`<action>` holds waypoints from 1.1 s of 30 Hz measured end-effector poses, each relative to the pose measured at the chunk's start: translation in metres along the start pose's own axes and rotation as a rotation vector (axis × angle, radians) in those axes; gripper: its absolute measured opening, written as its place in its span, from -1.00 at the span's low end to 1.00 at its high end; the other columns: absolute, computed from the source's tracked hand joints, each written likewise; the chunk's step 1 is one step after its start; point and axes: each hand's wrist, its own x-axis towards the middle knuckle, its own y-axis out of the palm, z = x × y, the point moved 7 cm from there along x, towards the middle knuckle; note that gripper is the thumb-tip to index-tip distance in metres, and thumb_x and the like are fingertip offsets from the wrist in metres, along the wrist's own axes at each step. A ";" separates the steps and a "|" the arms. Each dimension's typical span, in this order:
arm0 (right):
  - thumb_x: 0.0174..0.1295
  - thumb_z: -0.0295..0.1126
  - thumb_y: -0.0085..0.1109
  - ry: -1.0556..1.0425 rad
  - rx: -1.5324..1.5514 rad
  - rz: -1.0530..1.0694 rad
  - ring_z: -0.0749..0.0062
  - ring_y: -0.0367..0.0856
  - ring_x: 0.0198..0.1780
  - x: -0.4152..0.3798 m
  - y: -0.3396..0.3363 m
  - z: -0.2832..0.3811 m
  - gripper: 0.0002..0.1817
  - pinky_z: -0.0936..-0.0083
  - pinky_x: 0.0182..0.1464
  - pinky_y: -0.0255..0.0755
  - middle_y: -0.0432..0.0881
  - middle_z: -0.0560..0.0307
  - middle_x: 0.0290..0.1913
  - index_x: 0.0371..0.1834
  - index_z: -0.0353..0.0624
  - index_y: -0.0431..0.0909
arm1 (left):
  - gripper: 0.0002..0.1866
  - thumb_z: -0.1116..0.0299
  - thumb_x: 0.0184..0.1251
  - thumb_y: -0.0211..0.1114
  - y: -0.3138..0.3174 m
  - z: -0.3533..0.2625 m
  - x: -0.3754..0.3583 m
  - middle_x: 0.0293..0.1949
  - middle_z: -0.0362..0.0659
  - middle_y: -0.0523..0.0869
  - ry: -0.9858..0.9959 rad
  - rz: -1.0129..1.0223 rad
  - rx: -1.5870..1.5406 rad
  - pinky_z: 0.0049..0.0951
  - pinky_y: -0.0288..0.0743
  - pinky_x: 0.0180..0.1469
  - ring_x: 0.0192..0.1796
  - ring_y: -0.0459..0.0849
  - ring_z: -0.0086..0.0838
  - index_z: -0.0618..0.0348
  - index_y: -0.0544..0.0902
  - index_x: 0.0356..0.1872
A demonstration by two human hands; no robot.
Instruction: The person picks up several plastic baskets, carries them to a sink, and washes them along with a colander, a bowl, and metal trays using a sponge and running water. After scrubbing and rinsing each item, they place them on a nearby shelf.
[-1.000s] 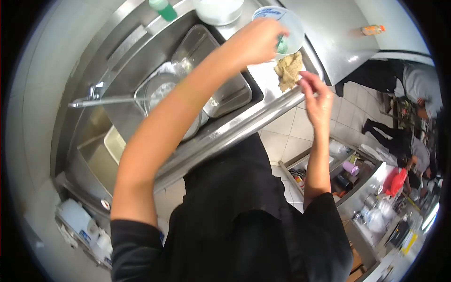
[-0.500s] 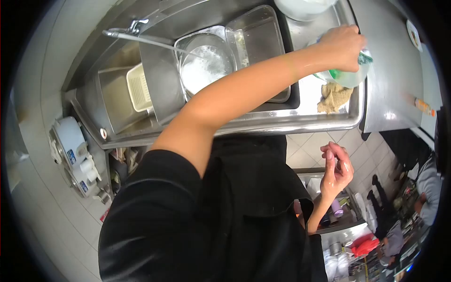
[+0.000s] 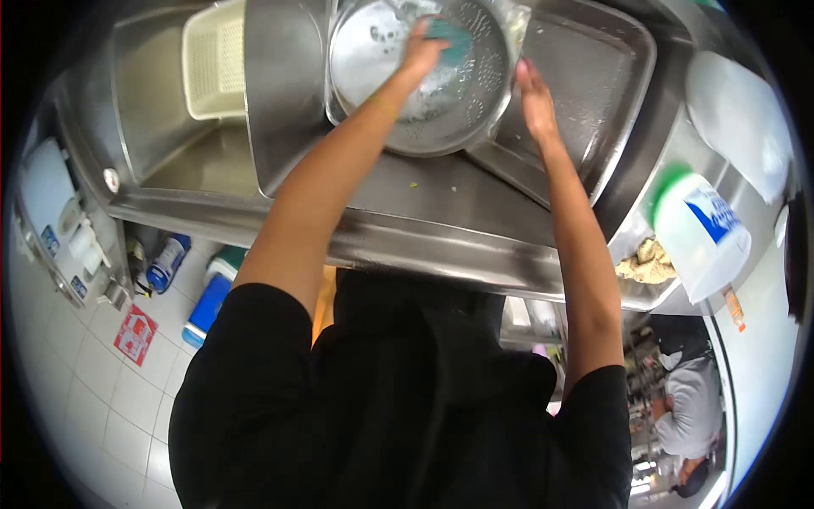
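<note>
So the colander (image 3: 487, 89) is in the sink, toward the far side, wet and sudsy inside. Left hand (image 3: 420, 53) has the green pad (image 3: 451, 42) pinched between thumb and fingers, down against the inside. Right hand (image 3: 536, 102) is at the right rim, fingers close together; can't tell if it's really gripping. I'd get a proper hold there so the bowl doesn't spin, press the pad flat and use small circles over the holes. Tray (image 3: 585, 85) just right, basket (image 3: 212, 72) off left, cloth (image 3: 649, 261) and tub (image 3: 699, 242) further right.
</note>
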 end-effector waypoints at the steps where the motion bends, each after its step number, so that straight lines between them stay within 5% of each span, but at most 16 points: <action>1: 0.29 0.22 -0.17 0.045 0.095 -0.017 0.01 0.25 0.35 0.019 0.018 -0.015 -0.25 0.26 0.31 0.13 0.33 -0.22 0.30 0.30 -0.18 0.31 | -0.57 0.49 0.15 0.19 0.027 0.018 0.010 0.00 0.00 0.54 0.097 0.088 0.001 -0.23 0.43 0.03 0.00 0.54 -0.26 0.05 0.44 0.10; 2: 0.31 0.23 -0.22 0.095 0.188 -0.036 0.02 0.29 0.32 0.028 0.033 -0.028 -0.25 0.26 0.30 0.15 0.36 -0.21 0.28 0.31 -0.19 0.30 | -0.59 0.46 0.12 0.24 0.053 0.038 0.015 -0.07 0.00 0.57 0.191 0.174 0.000 -0.27 0.48 -0.05 -0.12 0.59 -0.25 0.06 0.49 0.05; 4: 0.34 0.14 -0.19 0.232 0.158 -0.117 0.04 0.38 0.24 0.029 0.035 -0.026 -0.33 0.31 0.26 0.20 0.47 -0.20 0.18 0.24 -0.23 0.37 | -0.64 0.28 0.21 0.23 0.084 0.072 -0.016 0.04 0.03 0.45 0.374 -0.125 0.385 -0.17 0.34 0.12 0.05 0.43 -0.13 0.03 0.51 0.05; 6: 0.36 0.04 -0.11 0.232 0.318 -0.160 0.06 0.47 0.12 0.037 0.031 -0.033 -0.44 0.34 0.19 0.26 0.56 -0.14 0.05 0.13 -0.23 0.47 | -0.60 0.16 0.25 0.20 0.076 0.085 -0.065 0.13 0.04 0.32 0.520 0.213 0.572 -0.08 0.18 0.23 0.16 0.26 -0.01 0.00 0.49 0.09; 8: 0.34 -0.06 -0.02 0.206 0.259 -0.226 0.11 0.54 -0.01 0.034 0.024 -0.019 -0.54 0.35 0.09 0.33 0.62 -0.13 -0.09 0.04 -0.22 0.52 | -0.57 0.14 0.25 0.18 0.035 0.129 -0.085 0.15 0.02 0.33 0.193 0.512 0.742 -0.08 0.21 0.23 0.22 0.25 -0.01 -0.03 0.45 0.14; 10: 0.30 -0.21 0.06 0.018 -0.137 -0.099 0.14 0.60 -0.15 0.039 0.023 0.016 -0.64 0.31 -0.03 0.39 0.63 -0.18 -0.22 0.04 -0.21 0.51 | -0.55 0.14 0.28 0.14 -0.023 0.140 -0.083 0.08 0.02 0.41 0.322 0.619 1.202 -0.08 0.22 0.24 0.25 0.24 -0.01 -0.05 0.41 0.18; 13: 0.27 -0.41 0.04 -0.050 -0.230 -0.086 0.39 0.56 -0.29 0.036 0.023 0.030 -0.71 0.45 -0.13 0.41 0.65 0.00 -0.33 0.03 -0.22 0.49 | -0.48 0.21 0.28 0.11 -0.097 0.177 -0.027 0.14 0.12 0.39 0.129 0.916 1.127 -0.20 0.22 0.25 0.17 0.36 -0.09 0.06 0.32 0.25; 16: 0.19 -0.45 0.12 -0.115 -0.270 -0.129 0.19 0.57 -0.42 0.033 0.020 0.030 -0.69 0.34 -0.25 0.42 0.61 -0.11 -0.42 0.03 -0.19 0.51 | -0.42 0.25 0.23 0.16 -0.134 0.139 0.046 0.20 0.16 0.32 0.341 0.515 1.269 -0.19 0.17 0.28 0.23 0.30 -0.07 0.10 0.27 0.28; 19: 0.19 -0.45 0.12 -0.041 -0.243 -0.159 0.24 0.52 -0.48 0.026 0.016 0.029 -0.71 0.37 -0.30 0.41 0.59 -0.05 -0.47 -0.02 -0.22 0.50 | -0.36 0.30 0.18 0.20 -0.114 0.092 0.100 0.25 0.20 0.25 0.556 0.109 1.222 -0.17 0.12 0.32 0.29 0.23 -0.05 0.14 0.23 0.31; 24: 0.17 -0.47 0.12 -0.096 -0.086 -0.217 0.31 0.47 -0.50 0.019 0.015 0.008 -0.72 0.40 -0.32 0.40 0.54 -0.02 -0.51 -0.04 -0.25 0.49 | -0.24 0.38 0.10 0.27 -0.018 0.053 0.115 0.35 0.27 0.13 0.575 -0.157 0.920 -0.16 0.03 0.38 0.40 0.12 -0.01 0.22 0.16 0.36; 25: 0.16 -0.48 0.12 -0.083 -0.055 -0.239 0.33 0.46 -0.49 0.020 0.015 0.007 -0.71 0.41 -0.31 0.39 0.53 -0.01 -0.52 -0.03 -0.24 0.48 | -0.06 0.26 0.13 0.34 0.013 0.073 0.145 0.44 0.11 -0.14 0.488 -0.156 0.314 -0.08 -0.23 0.45 0.47 -0.17 -0.02 0.16 -0.09 0.44; 26: 0.16 -0.48 0.12 -0.100 -0.064 -0.239 0.33 0.46 -0.49 0.019 0.015 0.005 -0.71 0.41 -0.31 0.39 0.53 -0.01 -0.52 -0.03 -0.24 0.48 | -0.06 0.17 0.15 0.35 0.040 0.050 0.126 0.44 0.12 -0.08 0.340 -0.207 -0.243 -0.11 -0.20 0.45 0.47 -0.12 -0.07 0.22 -0.06 0.43; 27: 0.15 -0.48 0.12 -0.080 -0.026 -0.229 0.35 0.46 -0.49 0.018 0.015 -0.002 -0.70 0.41 -0.31 0.40 0.54 -0.01 -0.51 -0.03 -0.24 0.48 | -0.06 0.13 0.19 0.31 0.058 0.069 0.139 0.44 0.12 -0.09 0.366 -0.413 -0.178 -0.15 -0.20 0.45 0.47 -0.13 -0.09 0.26 -0.08 0.43; 28: 0.14 -0.48 0.12 -0.064 0.013 -0.220 0.36 0.47 -0.48 0.020 0.014 -0.002 -0.69 0.42 -0.30 0.40 0.54 -0.01 -0.50 -0.02 -0.24 0.48 | -0.17 0.11 0.21 0.28 0.086 0.081 0.146 0.39 0.13 0.01 0.427 -0.398 -0.508 -0.15 -0.16 0.43 0.43 -0.03 -0.09 0.32 0.06 0.37; 31: 0.07 -0.55 0.09 -0.078 -0.097 -0.170 0.32 0.54 -0.48 0.015 0.009 0.016 -0.66 0.39 -0.30 0.44 0.56 -0.07 -0.48 -0.03 -0.25 0.48 | -0.26 0.13 0.19 0.29 0.092 0.000 0.089 0.27 0.15 0.16 0.370 -0.355 -0.386 -0.12 -0.07 0.38 0.35 0.11 -0.07 0.32 0.19 0.27; 33: 0.05 -0.56 0.09 -0.084 -0.095 -0.150 0.32 0.55 -0.49 0.012 0.009 0.024 -0.65 0.38 -0.32 0.44 0.55 -0.08 -0.50 -0.03 -0.26 0.48 | -0.39 0.19 0.16 0.29 0.083 -0.021 0.080 0.14 0.14 0.25 0.760 -0.341 -0.058 -0.03 0.02 0.30 0.23 0.20 -0.04 0.23 0.29 0.18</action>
